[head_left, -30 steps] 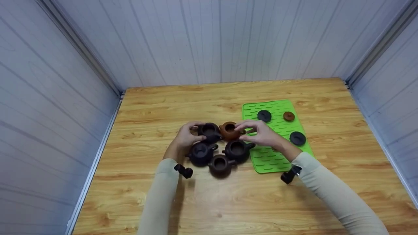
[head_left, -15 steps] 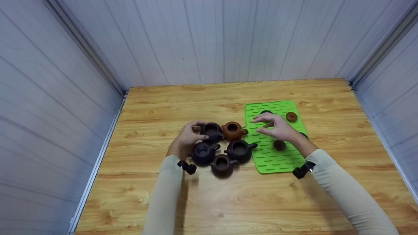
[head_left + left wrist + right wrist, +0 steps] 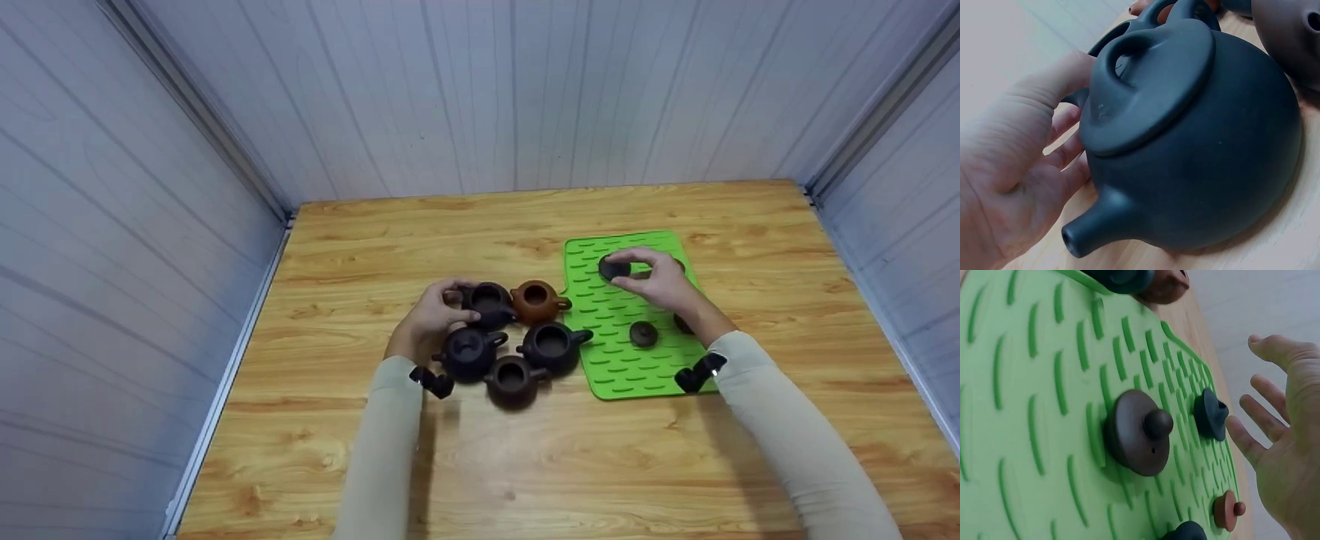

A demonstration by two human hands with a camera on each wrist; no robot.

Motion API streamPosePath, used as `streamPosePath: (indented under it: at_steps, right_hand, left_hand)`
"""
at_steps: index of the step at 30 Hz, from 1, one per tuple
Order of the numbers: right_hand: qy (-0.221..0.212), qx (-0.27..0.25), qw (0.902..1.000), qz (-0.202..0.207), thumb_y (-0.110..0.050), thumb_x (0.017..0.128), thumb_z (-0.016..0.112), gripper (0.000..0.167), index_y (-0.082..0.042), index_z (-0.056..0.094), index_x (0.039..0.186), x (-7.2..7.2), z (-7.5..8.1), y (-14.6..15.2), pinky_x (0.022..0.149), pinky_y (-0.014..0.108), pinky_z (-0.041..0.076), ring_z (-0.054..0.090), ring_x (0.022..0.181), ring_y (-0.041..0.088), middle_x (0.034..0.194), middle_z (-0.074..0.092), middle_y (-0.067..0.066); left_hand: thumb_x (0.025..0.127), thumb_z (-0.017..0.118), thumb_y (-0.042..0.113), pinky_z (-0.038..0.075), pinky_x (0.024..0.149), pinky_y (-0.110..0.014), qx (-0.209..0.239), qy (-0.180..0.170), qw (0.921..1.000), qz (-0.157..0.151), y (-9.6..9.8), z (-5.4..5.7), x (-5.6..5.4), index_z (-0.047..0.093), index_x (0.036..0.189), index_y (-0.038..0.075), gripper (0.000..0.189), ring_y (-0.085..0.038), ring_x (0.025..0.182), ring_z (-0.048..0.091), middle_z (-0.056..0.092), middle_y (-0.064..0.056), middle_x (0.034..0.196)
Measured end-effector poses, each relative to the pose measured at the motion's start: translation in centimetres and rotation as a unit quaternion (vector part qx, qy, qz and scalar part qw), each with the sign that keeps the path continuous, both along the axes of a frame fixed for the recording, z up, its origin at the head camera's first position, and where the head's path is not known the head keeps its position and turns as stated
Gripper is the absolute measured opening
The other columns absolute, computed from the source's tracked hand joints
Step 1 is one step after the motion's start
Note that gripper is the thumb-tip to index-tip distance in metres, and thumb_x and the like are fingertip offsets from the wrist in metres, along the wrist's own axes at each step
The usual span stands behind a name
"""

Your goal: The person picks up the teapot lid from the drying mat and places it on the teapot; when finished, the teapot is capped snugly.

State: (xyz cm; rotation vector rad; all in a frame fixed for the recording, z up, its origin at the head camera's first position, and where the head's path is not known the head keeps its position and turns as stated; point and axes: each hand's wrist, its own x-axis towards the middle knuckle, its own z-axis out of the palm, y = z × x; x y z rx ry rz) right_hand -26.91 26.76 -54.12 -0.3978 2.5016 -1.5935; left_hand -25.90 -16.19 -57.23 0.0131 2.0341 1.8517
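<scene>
In the head view my left hand (image 3: 431, 313) grips a lidless black teapot (image 3: 493, 318) at the back left of a cluster, thumb and fingers on opposite sides of it. A black teapot with its lid on (image 3: 1196, 163) fills much of the left wrist view and hides most of that grip. Over the green mat (image 3: 611, 367) my right hand (image 3: 664, 283) reaches to a black lid (image 3: 609, 268), thumb and forefinger apart on either side of it. From the right wrist view, this black lid (image 3: 1206, 415) lies on the mat, with the spread fingers beside it.
Lidless pots stand close together: an orange-brown teapot (image 3: 531, 306), a wide dark teapot (image 3: 570, 360) and a small brown teapot (image 3: 511, 394). On the mat lie a brown lid (image 3: 643, 334), an orange-brown lid (image 3: 1222, 512) and another dark lid (image 3: 1186, 532). Panel walls enclose the wooden table (image 3: 487, 465).
My right hand has moved from over the orange-brown teapot, rightward and back across the mat, to the black lid. My left hand has kept its grip on the teapot.
</scene>
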Motion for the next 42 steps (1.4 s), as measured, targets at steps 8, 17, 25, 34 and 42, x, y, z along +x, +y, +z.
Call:
streamPosePath:
  at_steps: [8,17,25,34,42]
  right_hand:
    - [0.011,0.024,0.9985,-0.047,-0.006,0.106,0.078,0.046,0.003,0.067,0.149,-0.8,-0.7,0.2,0.124,0.058,0.053,0.05,0.155,0.048,0.16,0.053,0.027]
    - [0.01,0.042,0.9951,-0.089,-0.012,0.108,0.076,0.056,-0.003,0.059,0.161,-1.2,-2.5,-0.7,0.124,0.066,0.048,0.041,0.159,0.05,0.167,0.041,0.031]
    - [0.001,0.046,0.9914,-0.123,-0.013,0.11,0.074,0.055,-0.001,0.059,0.161,-1.4,-3.7,-1.2,0.126,0.061,0.047,0.048,0.153,0.048,0.161,0.046,0.032]
    - [-0.018,0.05,0.9865,-0.155,-0.016,0.111,0.074,0.051,-0.003,0.062,0.159,-1.6,-4.6,-1.3,0.122,0.057,0.047,0.054,0.143,0.046,0.156,0.049,0.03]
    - [-0.038,0.05,0.9844,-0.164,-0.02,0.111,0.073,0.046,-0.003,0.067,0.154,-1.9,-4.8,-1.3,0.114,0.05,0.05,0.057,0.136,0.042,0.156,0.047,0.031]
  left_hand:
    - [0.092,0.081,-0.016,0.059,0.093,-0.028,0.028,-0.026,0.9992,0.01,0.0,0.3,0.2,0.071,0.143,0.01,0.059,-0.023,0.116,0.063,0.065,-0.01,0.128]
    - [0.092,0.081,-0.016,0.058,0.098,-0.026,0.012,-0.003,0.9999,0.001,0.1,0.1,0.1,0.071,0.143,0.005,0.057,-0.021,0.118,0.066,0.072,-0.009,0.126]
    - [0.093,0.082,-0.012,0.054,0.097,-0.026,-0.022,0.02,0.9995,-0.01,-0.1,0.1,0.1,0.071,0.146,0.006,0.057,-0.019,0.113,0.062,0.071,-0.01,0.126]
    - [0.093,0.081,-0.013,0.056,0.099,-0.027,-0.002,0.001,1.0,0.0,-0.1,0.1,0.2,0.071,0.145,0.007,0.057,-0.021,0.117,0.066,0.073,-0.012,0.127]
    - [0.092,0.082,-0.014,0.057,0.1,-0.028,0.01,-0.014,0.9998,0.008,0.0,0.0,0.1,0.071,0.144,0.009,0.057,-0.023,0.119,0.067,0.073,-0.011,0.127]
